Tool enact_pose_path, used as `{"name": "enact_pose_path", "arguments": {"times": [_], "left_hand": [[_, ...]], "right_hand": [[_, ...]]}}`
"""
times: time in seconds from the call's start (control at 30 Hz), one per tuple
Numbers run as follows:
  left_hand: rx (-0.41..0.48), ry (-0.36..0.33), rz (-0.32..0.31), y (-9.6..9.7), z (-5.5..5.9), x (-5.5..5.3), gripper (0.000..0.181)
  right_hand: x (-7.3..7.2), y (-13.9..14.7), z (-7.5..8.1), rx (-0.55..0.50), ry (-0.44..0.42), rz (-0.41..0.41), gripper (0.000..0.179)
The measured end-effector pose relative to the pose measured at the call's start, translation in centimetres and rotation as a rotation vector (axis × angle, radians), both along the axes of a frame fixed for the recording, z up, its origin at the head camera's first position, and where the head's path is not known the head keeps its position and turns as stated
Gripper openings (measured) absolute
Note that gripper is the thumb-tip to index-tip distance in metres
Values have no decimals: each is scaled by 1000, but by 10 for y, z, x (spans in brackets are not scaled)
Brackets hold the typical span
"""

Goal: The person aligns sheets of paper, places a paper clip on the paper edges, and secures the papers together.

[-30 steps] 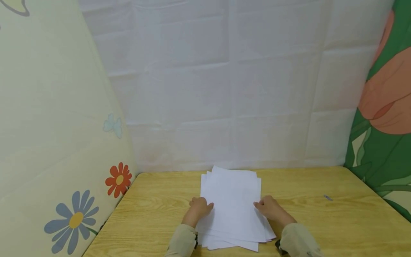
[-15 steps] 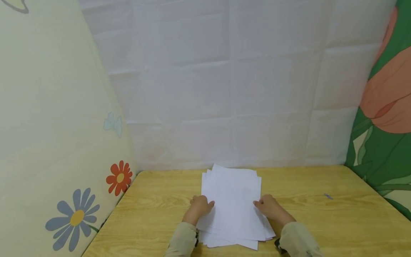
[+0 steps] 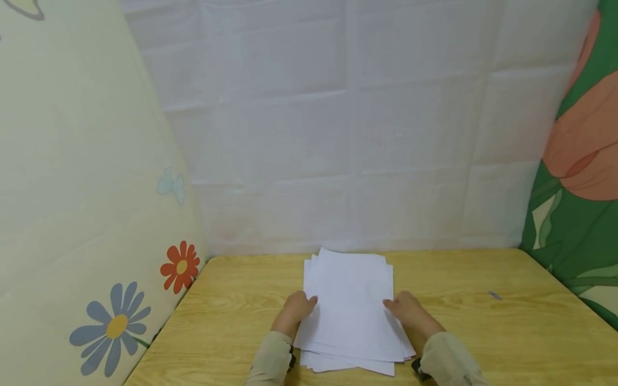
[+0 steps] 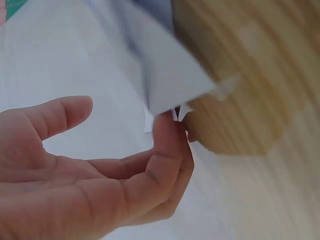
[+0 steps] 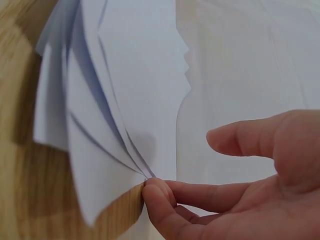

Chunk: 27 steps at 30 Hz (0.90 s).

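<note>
A loose stack of white paper sheets stands out from the table before me, its edges uneven and fanned at the bottom. My left hand is at the stack's left side, thumb toward the front sheet. On the opposite edge, my right hand holds the sheets. In the left wrist view, curled fingers meet a corner of the paper, with the thumb apart from it. Sheet edges converge at bent fingertips in the right wrist view; that thumb also stands clear of the paper.
A wood-grain table lies under the paper. A small bluish object, too small to identify, lies to the right. White cloth hangs behind, with flower-printed panels at the left and right.
My left hand has shifted slightly outward and its fingers have moved along the left edge. The right hand and the stack have barely moved; the lowest sheets have slid a little right.
</note>
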<state>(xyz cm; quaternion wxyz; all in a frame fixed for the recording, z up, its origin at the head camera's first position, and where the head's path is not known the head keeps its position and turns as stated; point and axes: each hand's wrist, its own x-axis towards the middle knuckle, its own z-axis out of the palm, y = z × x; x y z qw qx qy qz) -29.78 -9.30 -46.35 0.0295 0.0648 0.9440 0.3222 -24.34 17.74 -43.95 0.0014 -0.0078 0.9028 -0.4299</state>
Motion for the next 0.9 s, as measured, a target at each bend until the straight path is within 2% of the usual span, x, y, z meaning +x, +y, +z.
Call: {"name": "enact_pose_path", "arguments": {"times": [0.07, 0.13, 0.27, 0.47, 0.67, 0.73, 0.9], "left_hand": [[57, -32, 1, -1, 6, 3, 56], [115, -73, 12, 0, 20, 11, 51], [130, -93, -6, -1, 30, 18, 45], [155, -126, -16, -1, 31, 18, 39], [219, -187, 4, 0, 31, 16, 52], [216, -182, 9, 1, 31, 17, 53], [130, -131, 30, 3, 30, 16, 50]], "right_hand": [[-2, 1, -2, -7, -5, 7, 43], [-4, 3, -3, -16, -15, 12, 41], [-7, 7, -5, -26, -32, 17, 35], [-8, 10, -7, -46, -40, 34, 33], [-8, 10, -6, -38, -42, 32, 29], [-9, 10, -6, -35, -41, 30, 28], [-9, 10, -7, -25, -47, 38, 29]]}}
